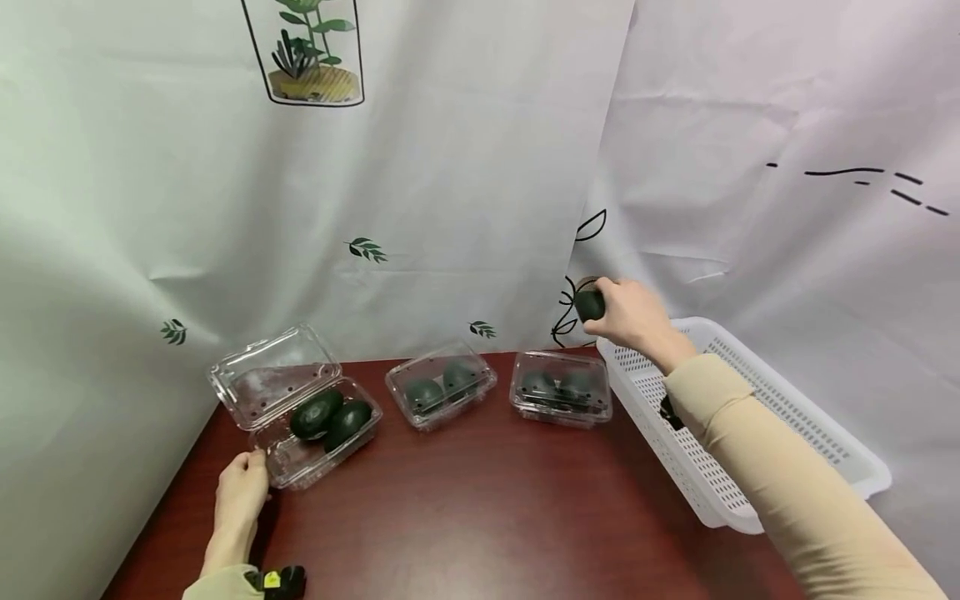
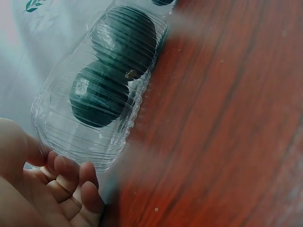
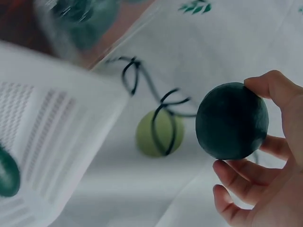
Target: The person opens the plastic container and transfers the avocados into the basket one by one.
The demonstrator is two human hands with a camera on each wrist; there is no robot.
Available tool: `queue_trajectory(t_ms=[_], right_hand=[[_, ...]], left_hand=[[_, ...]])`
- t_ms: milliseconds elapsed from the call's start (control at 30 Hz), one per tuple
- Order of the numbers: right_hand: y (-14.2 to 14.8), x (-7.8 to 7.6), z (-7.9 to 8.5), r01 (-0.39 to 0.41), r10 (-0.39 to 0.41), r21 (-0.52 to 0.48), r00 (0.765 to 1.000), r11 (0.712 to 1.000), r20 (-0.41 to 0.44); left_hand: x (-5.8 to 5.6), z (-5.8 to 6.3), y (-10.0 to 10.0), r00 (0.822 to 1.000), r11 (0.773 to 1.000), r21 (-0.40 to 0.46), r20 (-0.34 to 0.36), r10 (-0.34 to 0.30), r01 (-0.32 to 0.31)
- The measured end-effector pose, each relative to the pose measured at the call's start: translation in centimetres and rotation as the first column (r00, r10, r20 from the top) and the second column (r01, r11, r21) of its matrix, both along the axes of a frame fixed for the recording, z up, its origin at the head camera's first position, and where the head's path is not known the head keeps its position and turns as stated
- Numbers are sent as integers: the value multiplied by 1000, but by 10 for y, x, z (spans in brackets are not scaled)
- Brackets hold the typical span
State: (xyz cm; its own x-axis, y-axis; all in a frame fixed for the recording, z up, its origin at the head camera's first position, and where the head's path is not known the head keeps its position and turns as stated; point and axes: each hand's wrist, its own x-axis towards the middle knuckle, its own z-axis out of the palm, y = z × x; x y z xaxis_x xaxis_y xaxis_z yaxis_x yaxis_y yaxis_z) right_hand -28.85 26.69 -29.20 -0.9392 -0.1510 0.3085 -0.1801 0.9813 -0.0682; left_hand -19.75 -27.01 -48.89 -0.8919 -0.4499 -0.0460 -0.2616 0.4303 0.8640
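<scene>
Holding a firm, smooth avocado (image 1: 589, 305) in right hand (image 1: 633, 318) fingertip grip above basket (image 1: 780, 417); left hand (image 1: 242, 492) is steadying flimsy clamshell (image 1: 315, 433), fingers relaxed.

Blurred across the right wrist view: white basket (image 3: 42, 113) and a clamshell (image 3: 80, 19), contents unreadable. Cut off at the left edge, one dark fruit (image 3: 7, 172). Smeared tabletop (image 2: 156, 156) beside the left hand (image 2: 42, 189).

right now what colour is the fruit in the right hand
Dark green avocado, gripped by the right hand; the right wrist view shows it best.
</scene>
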Motion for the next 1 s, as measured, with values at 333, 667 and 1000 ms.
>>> queue_trajectory(t_ms=[333,667,1000], right_hand=[[54,7,-16,98,-99,11,992,995,80],[91,16,-56,102,-101,-1,988,995,112],[101,18,-90,143,-130,-33,959,989,251]], left_hand=[[2,-2,-2,1000,1000,12,4,7,-7],[2,-1,-2,1000,1000,5,-1,2,-2],[0,-1,0,1000,1000,4,11,-7,7]])
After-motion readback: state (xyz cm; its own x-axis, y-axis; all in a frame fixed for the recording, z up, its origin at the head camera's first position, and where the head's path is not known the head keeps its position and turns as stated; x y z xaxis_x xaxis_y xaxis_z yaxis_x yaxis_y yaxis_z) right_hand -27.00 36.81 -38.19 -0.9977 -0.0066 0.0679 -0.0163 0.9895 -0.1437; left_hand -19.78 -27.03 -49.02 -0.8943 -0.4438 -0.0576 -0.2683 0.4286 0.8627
